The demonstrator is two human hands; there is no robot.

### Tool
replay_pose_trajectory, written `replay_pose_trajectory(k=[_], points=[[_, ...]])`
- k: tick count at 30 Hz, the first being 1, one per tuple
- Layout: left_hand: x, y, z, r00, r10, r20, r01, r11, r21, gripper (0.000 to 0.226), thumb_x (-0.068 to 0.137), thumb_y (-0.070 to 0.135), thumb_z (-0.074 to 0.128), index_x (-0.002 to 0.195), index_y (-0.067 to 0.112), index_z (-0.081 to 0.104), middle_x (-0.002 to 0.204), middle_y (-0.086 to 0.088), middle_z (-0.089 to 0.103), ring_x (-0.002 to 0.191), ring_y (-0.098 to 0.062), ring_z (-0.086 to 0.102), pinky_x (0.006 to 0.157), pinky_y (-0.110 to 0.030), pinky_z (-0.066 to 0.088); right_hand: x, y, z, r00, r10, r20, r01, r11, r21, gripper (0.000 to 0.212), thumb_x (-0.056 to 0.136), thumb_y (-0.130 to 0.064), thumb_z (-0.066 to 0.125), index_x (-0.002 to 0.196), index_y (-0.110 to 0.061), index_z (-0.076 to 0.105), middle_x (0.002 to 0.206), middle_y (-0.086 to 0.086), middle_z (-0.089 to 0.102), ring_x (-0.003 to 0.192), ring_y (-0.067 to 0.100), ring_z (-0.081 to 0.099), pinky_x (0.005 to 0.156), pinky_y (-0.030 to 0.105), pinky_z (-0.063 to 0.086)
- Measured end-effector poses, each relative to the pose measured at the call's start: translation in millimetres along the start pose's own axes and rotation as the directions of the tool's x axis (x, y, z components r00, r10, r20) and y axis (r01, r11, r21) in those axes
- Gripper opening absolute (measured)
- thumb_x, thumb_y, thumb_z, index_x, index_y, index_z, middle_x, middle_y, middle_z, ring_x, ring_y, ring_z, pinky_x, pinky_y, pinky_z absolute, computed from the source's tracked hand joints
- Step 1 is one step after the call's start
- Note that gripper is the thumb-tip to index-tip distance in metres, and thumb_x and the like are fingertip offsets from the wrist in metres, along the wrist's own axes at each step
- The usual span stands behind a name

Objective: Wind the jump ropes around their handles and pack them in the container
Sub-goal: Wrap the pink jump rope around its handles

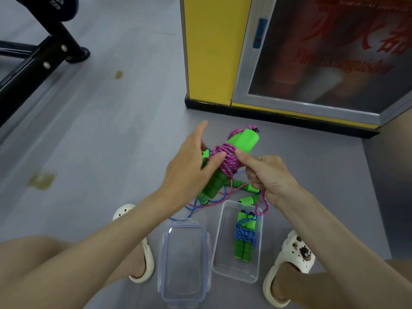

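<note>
A pair of green jump-rope handles [242, 140] with pink rope [225, 160] wound round their middle is held up in front of me. My left hand [189, 166] holds the handles, thumb on the coils, index finger raised. My right hand [267, 175] pinches the loose pink rope beside the coils; its tail hangs down toward the container. A clear plastic container [225, 259] on the floor holds one blue-wound rope bundle [245, 236]. More green handles with loose blue and pink rope [243, 186] lie on the floor behind it.
The container's clear lid [185, 262] lies to its left between my feet in white clogs [289, 262]. A yellow cabinet [209, 52] with a fire-extinguisher door stands ahead to the right. A black metal frame [40, 54] stands at the far left.
</note>
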State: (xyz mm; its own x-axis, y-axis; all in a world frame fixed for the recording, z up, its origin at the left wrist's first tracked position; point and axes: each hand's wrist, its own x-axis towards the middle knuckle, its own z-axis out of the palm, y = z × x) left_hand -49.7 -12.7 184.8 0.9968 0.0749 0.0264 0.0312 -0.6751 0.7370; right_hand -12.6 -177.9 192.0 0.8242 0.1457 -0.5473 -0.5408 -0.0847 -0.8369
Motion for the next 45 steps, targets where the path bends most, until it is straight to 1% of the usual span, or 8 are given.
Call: replay_pose_trajectory(k=[2, 6, 18, 27, 33, 39, 42, 45], points=[[9.7, -1.0, -9.0, 0.922, -0.277, 0.269, 0.351, 0.892, -0.286, 0.084, 0.075, 0.064, 0.055, 0.145, 0.026, 0.029, 0.125, -0.002, 0.056, 0.102, -0.016, 0.060, 0.088, -0.035, 0.050, -2.4, -0.6, 0.9, 0.998, -0.025, 0.058, 0.024, 0.999, 0.025, 0.024, 0.082, -0.031, 0.069, 0.072, -0.009, 0.067, 0.041, -0.006, 0.029, 0.036, 0.007, 0.016, 0.034, 0.017, 0.015], [4.6, -0.7, -8.5, 0.745, -0.239, 0.623, 0.619, 0.596, -0.512, 0.062, 0.069, 0.039, 0.072, 0.124, 0.017, 0.054, 0.105, -0.009, 0.073, 0.092, -0.030, 0.071, 0.080, -0.039, 0.058, -4.0, -4.2, -2.8, 0.993, -0.038, 0.112, 0.033, 0.999, 0.043, 0.018, 0.082, -0.026, 0.067, 0.078, -0.008, 0.067, 0.043, -0.006, 0.030, 0.037, 0.006, 0.018, 0.034, 0.016, 0.018], [4.4, -2.2, 0.8, 0.984, -0.095, 0.151, 0.097, 0.995, -0.004, 0.069, 0.074, 0.043, 0.078, 0.131, 0.024, 0.044, 0.097, 0.009, 0.059, 0.089, -0.014, 0.058, 0.077, -0.031, 0.049, 3.7, 7.0, 0.2, 0.999, 0.049, 0.012, -0.047, 0.995, -0.086, 0.023, 0.086, -0.027, 0.066, 0.088, -0.004, 0.067, 0.050, 0.000, 0.039, 0.032, 0.003, 0.026, 0.032, 0.015, 0.021], [-4.0, -17.2, 11.4, 0.980, 0.196, 0.036, -0.176, 0.768, 0.616, 0.076, 0.079, 0.050, 0.070, 0.142, 0.021, 0.038, 0.093, -0.002, 0.067, 0.077, -0.026, 0.066, 0.054, -0.031, 0.046, 3.9, 11.1, 4.2, 0.968, 0.220, 0.121, -0.216, 0.975, -0.044, 0.027, 0.089, -0.026, 0.062, 0.080, 0.000, 0.063, 0.048, 0.002, 0.052, 0.033, 0.004, 0.034, 0.034, 0.015, 0.028], [-8.7, -27.1, 17.7, 0.840, 0.542, -0.031, -0.289, 0.496, 0.819, 0.068, 0.064, 0.001, 0.064, 0.131, 0.010, 0.054, 0.078, -0.008, 0.065, 0.053, -0.025, 0.054, 0.048, -0.028, 0.041, 1.5, 7.3, 13.6, 0.945, 0.222, 0.243, -0.237, 0.971, 0.038, 0.049, 0.064, -0.056, 0.065, 0.083, -0.012, 0.061, 0.060, 0.003, 0.056, 0.043, 0.008, 0.040, 0.042, 0.018, 0.036], [-7.7, -27.2, 19.8, 0.882, 0.468, 0.047, -0.392, 0.675, 0.625, 0.069, 0.081, 0.046, 0.066, 0.137, 0.013, 0.046, 0.104, -0.010, 0.066, 0.085, -0.030, 0.063, 0.079, -0.041, 0.051, 7.0, 8.2, 11.6, 0.982, 0.145, 0.120, -0.156, 0.984, 0.088, 0.045, 0.059, -0.053, 0.071, 0.074, -0.012, 0.058, 0.058, 0.004, 0.050, 0.042, 0.009, 0.035, 0.040, 0.019, 0.034], [-4.6, -9.6, 6.7, 0.994, 0.088, 0.061, -0.101, 0.962, 0.255, 0.071, 0.080, 0.064, 0.059, 0.137, 0.025, 0.047, 0.118, 0.002, 0.062, 0.103, -0.018, 0.059, 0.084, -0.036, 0.049, 8.5, 4.7, 7.5, 0.991, 0.085, 0.105, -0.085, 0.996, 0.000, 0.045, 0.058, -0.051, 0.072, 0.069, -0.011, 0.057, 0.057, 0.003, 0.046, 0.041, 0.008, 0.031, 0.041, 0.019, 0.028], [6.9, 0.6, -11.2, 0.932, -0.270, 0.241, 0.327, 0.913, -0.245, 0.076, 0.071, 0.064, 0.068, 0.133, 0.027, 0.048, 0.119, 0.003, 0.060, 0.102, -0.012, 0.060, 0.089, -0.029, 0.051, 4.3, 1.8, 8.0, 0.970, 0.057, 0.235, -0.060, 0.998, 0.005, 0.043, 0.063, -0.048, 0.070, 0.073, -0.009, 0.057, 0.056, 0.002, 0.048, 0.045, 0.009, 0.030, 0.041, 0.019, 0.028]])
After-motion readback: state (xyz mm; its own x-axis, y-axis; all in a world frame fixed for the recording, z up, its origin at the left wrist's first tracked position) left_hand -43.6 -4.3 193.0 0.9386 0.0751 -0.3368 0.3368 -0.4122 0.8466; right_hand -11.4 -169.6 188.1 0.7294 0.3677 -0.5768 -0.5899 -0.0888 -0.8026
